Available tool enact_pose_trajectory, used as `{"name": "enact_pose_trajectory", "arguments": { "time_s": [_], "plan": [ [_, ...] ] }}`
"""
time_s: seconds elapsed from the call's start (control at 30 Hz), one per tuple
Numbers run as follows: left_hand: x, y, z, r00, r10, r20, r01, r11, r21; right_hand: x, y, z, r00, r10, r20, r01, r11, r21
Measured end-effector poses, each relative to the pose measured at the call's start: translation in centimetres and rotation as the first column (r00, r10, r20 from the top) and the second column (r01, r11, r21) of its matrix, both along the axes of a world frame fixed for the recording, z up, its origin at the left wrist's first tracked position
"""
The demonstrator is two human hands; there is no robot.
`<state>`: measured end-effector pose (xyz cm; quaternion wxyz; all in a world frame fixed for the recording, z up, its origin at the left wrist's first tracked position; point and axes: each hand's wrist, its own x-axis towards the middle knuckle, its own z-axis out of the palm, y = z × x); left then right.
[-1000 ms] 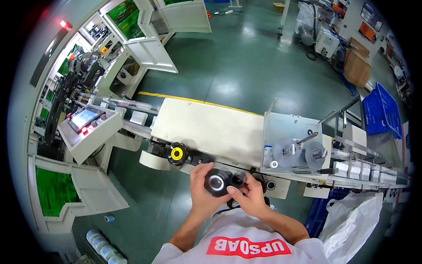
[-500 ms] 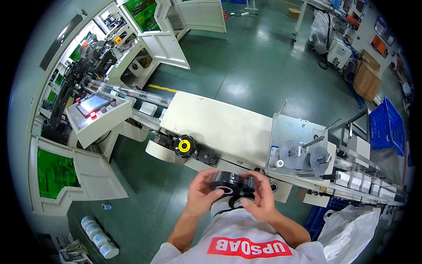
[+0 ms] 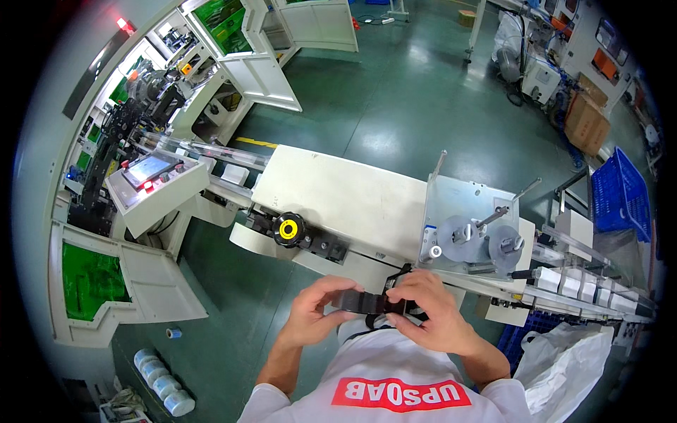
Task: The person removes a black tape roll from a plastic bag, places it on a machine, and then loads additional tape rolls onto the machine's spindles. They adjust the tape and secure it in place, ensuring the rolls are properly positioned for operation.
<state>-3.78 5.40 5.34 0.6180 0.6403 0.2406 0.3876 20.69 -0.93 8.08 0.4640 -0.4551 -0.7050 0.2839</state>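
Observation:
In front of my body, my left hand [image 3: 315,309] grips a roll of glossy black ribbon [image 3: 358,302] between thumb and fingers. Close beside it, my right hand [image 3: 431,310] has its fingers closed round a smaller black roll [image 3: 395,304], partly hidden by the fingers. A black strip runs between the two. Beyond my hands lies a long cream machine cover [image 3: 345,201] with a black knob [image 3: 288,230] that has a yellow centre. Farther right, a metal plate [image 3: 451,201] carries grey discs [image 3: 462,238] on spindles.
A control panel [image 3: 151,173] with a lit screen stands left, near open machine doors [image 3: 169,285]. White boxes [image 3: 564,280] line a conveyor at right. A blue basket [image 3: 620,194] and a white sack [image 3: 564,363] are beyond. Wrapped rolls [image 3: 163,384] lie on the floor at lower left.
The black roll has turned from showing its round end to showing its side. My right hand has shifted slightly right, its fingers curling farther over the smaller roll. The view has shifted slightly.

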Motion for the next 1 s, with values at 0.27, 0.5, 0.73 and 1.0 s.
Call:
{"name": "enact_pose_trajectory", "arguments": {
  "time_s": [0.27,0.5,0.73,1.0],
  "plan": [
    [0.1,0.3,0.2,0.986,-0.072,-0.151,0.073,0.997,0.000,0.5,-0.6,-0.1,0.991,0.034,-0.129,-0.065,0.967,-0.248],
    [1.1,0.5,-1.7,0.966,-0.229,0.119,0.241,0.965,-0.099,0.5,-1.2,-1.7,0.812,-0.031,-0.583,-0.298,0.836,-0.461],
    [1.8,-0.8,-2.6,0.987,-0.161,0.031,0.164,0.970,-0.182,0.5,-1.8,-2.2,0.862,0.011,-0.506,-0.299,0.818,-0.492],
    [2.6,-0.6,-1.6,0.984,-0.084,-0.160,0.079,0.996,-0.037,-0.1,-2.7,-3.6,0.770,-0.082,-0.632,-0.357,0.766,-0.534]
  ]
}}
